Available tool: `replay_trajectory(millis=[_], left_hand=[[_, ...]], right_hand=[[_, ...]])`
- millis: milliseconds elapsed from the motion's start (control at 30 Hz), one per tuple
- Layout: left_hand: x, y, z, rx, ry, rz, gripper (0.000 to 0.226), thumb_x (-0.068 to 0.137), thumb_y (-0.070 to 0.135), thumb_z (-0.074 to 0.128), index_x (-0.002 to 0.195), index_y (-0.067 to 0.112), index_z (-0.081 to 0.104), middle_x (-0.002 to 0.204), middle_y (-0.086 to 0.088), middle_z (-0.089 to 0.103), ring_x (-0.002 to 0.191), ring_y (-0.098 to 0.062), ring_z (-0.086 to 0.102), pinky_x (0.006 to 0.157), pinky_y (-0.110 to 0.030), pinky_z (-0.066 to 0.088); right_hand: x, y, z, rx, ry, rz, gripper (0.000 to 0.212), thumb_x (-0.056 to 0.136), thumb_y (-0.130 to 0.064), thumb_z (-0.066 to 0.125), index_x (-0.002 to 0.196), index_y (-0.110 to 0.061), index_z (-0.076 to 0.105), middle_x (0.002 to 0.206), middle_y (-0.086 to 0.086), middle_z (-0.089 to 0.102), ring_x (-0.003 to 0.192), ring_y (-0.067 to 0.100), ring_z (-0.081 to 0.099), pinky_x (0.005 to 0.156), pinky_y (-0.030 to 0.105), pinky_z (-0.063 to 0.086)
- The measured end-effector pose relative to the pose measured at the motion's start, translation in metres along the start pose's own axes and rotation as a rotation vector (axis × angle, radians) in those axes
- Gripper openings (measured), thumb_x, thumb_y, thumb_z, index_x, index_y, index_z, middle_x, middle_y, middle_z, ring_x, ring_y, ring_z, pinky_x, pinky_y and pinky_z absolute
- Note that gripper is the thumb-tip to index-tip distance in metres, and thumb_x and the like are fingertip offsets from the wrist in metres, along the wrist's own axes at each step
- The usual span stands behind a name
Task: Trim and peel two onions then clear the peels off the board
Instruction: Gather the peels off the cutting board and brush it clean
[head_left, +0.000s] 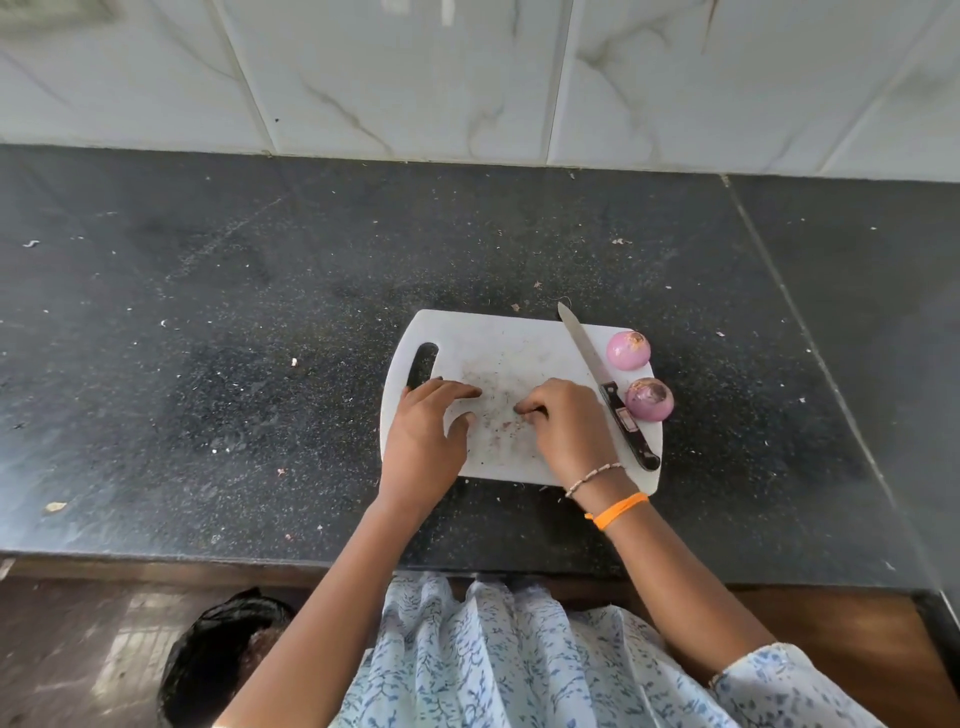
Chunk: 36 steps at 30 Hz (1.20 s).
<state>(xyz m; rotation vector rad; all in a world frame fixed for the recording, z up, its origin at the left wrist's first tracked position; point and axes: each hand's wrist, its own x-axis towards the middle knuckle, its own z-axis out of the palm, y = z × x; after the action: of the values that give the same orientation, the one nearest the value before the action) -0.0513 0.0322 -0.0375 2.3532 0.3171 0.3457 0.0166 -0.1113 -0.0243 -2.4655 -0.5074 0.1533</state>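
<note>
Head view, single: we are looking from the person's head, forward and steeply down onto a black counter (208, 322), with a tiled wall (415, 78) closing the top of the frame. We are seeing the white cutting board (498, 332) near centre at arm's reach, both forearms entering from below. Wide-angle lens is bending the counter edges. We are working without a second view.

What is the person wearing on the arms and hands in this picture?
Both hands are bare, without gloves or rings that I can see. The right wrist carries an orange thread band and a thin beaded bracelet. A short white sleeve with blue floral print covers the right upper arm.
</note>
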Motion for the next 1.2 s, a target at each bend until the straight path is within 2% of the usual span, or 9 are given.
replay_trajectory(millis=[100, 233, 400, 533, 633, 767, 900, 1067, 1200], left_hand=[[-0.003, -0.001, 0.0, -0.011, 0.038, -0.023, 0.027, 0.086, 0.002, 0.06, 0.109, 0.015, 0.067, 0.111, 0.004, 0.065, 0.111, -0.016, 0.053, 0.085, 0.008, 0.022], [-0.012, 0.001, -0.001, -0.023, 0.083, -0.066, 0.026, 0.087, 0.002, 0.058, 0.108, 0.016, 0.068, 0.109, 0.007, 0.064, 0.105, -0.01, 0.053, 0.082, 0.005, 0.028], [-0.029, 0.007, -0.001, -0.051, 0.14, -0.14, 0.028, 0.088, 0.0, 0.056, 0.106, 0.017, 0.068, 0.107, 0.01, 0.062, 0.101, -0.005, 0.054, 0.081, 0.005, 0.03], [-0.047, 0.014, -0.008, -0.189, 0.235, -0.256, 0.027, 0.092, 0.001, 0.052, 0.104, 0.02, 0.068, 0.102, 0.016, 0.061, 0.063, 0.003, 0.052, 0.058, -0.006, 0.038], [-0.063, 0.011, -0.011, -0.317, 0.325, -0.35, 0.027, 0.094, 0.002, 0.05, 0.102, 0.02, 0.068, 0.093, 0.008, 0.063, 0.044, -0.003, 0.041, 0.044, -0.01, 0.029], [-0.077, 0.005, -0.023, -0.469, 0.433, -0.497, 0.025, 0.093, 0.005, 0.053, 0.101, 0.022, 0.07, 0.096, 0.006, 0.07, 0.072, -0.004, 0.061, 0.06, -0.008, 0.044], [-0.097, -0.007, -0.047, -0.549, 0.567, -0.561, 0.021, 0.092, 0.007, 0.057, 0.099, 0.022, 0.071, 0.099, 0.007, 0.07, 0.09, -0.006, 0.064, 0.081, -0.019, 0.047], [-0.132, -0.053, -0.084, -0.599, 0.752, -0.707, 0.029, 0.091, 0.007, 0.058, 0.09, 0.033, 0.071, 0.093, 0.002, 0.072, 0.091, -0.016, 0.066, 0.086, -0.029, 0.05], [-0.166, -0.099, -0.115, -0.745, 0.964, -0.843, 0.026, 0.093, 0.0, 0.052, 0.089, 0.021, 0.068, 0.093, -0.007, 0.069, 0.089, -0.023, 0.064, 0.087, -0.032, 0.051]], right_hand=[[-0.013, -0.017, 0.014, -0.279, 0.003, -0.227, 0.009, 0.075, 0.008, 0.067, 0.082, 0.003, 0.069, 0.085, 0.016, 0.064, 0.082, 0.031, 0.063, 0.061, 0.033, 0.05], [-0.022, -0.023, 0.025, -0.412, 0.075, -0.367, 0.033, 0.036, 0.009, 0.088, 0.056, -0.002, 0.064, 0.059, 0.009, 0.058, 0.053, 0.024, 0.06, 0.031, 0.025, 0.041], [-0.021, -0.012, 0.026, -0.416, 0.106, -0.427, 0.028, 0.046, 0.007, 0.086, 0.065, -0.002, 0.068, 0.065, 0.01, 0.061, 0.058, 0.025, 0.061, 0.037, 0.026, 0.046], [-0.009, 0.001, 0.011, 0.192, 0.039, -0.094, 0.016, 0.075, 0.008, 0.067, 0.08, -0.004, 0.075, 0.084, 0.01, 0.073, 0.08, 0.023, 0.068, 0.074, 0.031, 0.055], [0.002, -0.001, -0.004, 0.682, -0.076, 0.209, 0.017, 0.075, 0.006, 0.071, 0.074, -0.011, 0.075, 0.08, 0.009, 0.073, 0.08, 0.02, 0.068, 0.081, 0.031, 0.056], [-0.003, -0.031, -0.005, 1.184, -0.341, 0.443, 0.014, 0.081, 0.014, 0.06, 0.08, 0.002, 0.067, 0.075, 0.011, 0.07, 0.072, 0.015, 0.067, 0.074, 0.02, 0.057], [-0.013, -0.078, 0.019, 1.367, -0.61, 0.474, 0.014, 0.082, 0.016, 0.056, 0.079, 0.007, 0.066, 0.071, 0.01, 0.071, 0.072, 0.015, 0.069, 0.071, 0.019, 0.057], [-0.039, -0.15, 0.073, 1.318, -0.905, 0.446, 0.014, 0.084, 0.015, 0.054, 0.083, 0.006, 0.065, 0.071, 0.009, 0.07, 0.07, 0.012, 0.069, 0.074, 0.019, 0.057], [-0.065, -0.201, 0.129, 1.23, -1.085, 0.469, 0.016, 0.084, 0.016, 0.054, 0.081, 0.005, 0.066, 0.071, 0.009, 0.07, 0.067, 0.012, 0.069, 0.074, 0.019, 0.057]])
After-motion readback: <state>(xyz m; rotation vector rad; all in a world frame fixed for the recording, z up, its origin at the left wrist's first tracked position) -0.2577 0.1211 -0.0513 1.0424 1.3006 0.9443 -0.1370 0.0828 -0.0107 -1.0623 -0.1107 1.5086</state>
